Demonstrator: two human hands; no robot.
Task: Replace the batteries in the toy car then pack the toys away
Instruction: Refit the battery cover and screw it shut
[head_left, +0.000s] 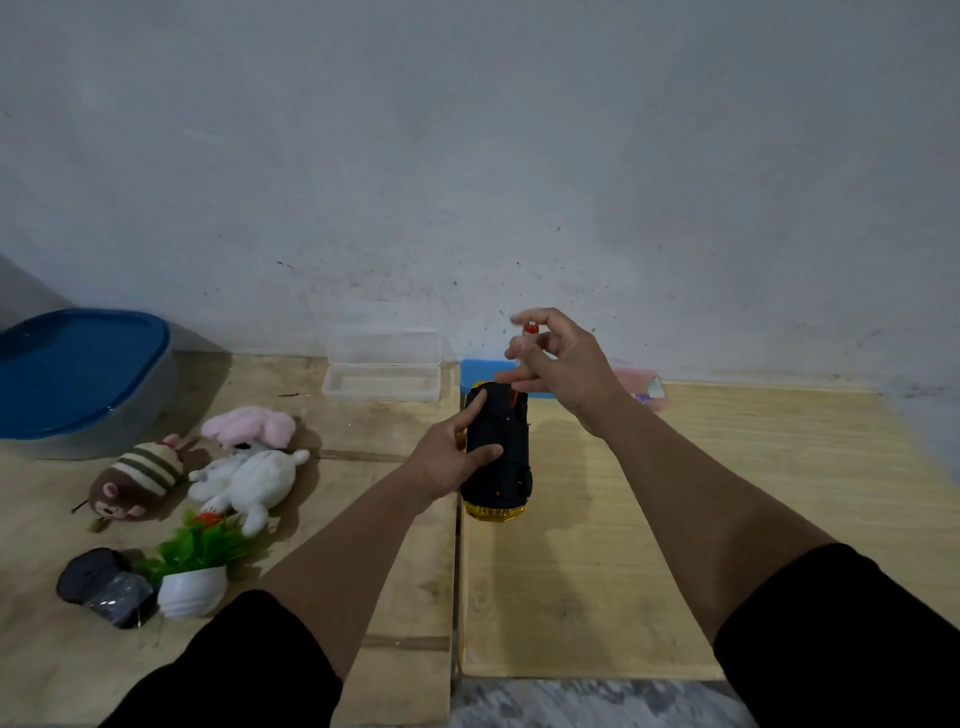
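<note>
Mostly hidden: toy car lies upside down mid tabletop, black ribbed underside up, gold shiny end nearest, left side covered by left hand, grip closed round its body. Right hand raised above far end, grip pinching thin red-capped screwdriver, shaft blurred. Soft plush toys left; clear plastic box by wall
</note>
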